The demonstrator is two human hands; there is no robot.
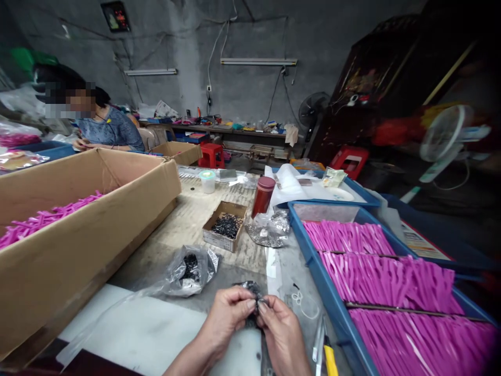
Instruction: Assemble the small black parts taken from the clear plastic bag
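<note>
My left hand (230,316) and my right hand (279,326) meet at the front middle of the table, thumbs and fingertips pinched together. Whatever small dark piece sits between the fingertips is too small to make out. Right behind and below them lies a dark pile (250,288) of small black parts, partly hidden by my fingers. A clear plastic bag (191,271) with black parts inside rests to the left of my hands. Farther back stands a small cardboard box (225,225) of little black pieces.
A large cardboard box (129,219) with pink strips fills the left. Blue trays (313,250) of pink strips line the right. A yellow-handled tool (330,357), a silvery bag (270,230) and a red-brown canister (263,196) are nearby. Another person (109,128) sits at back left.
</note>
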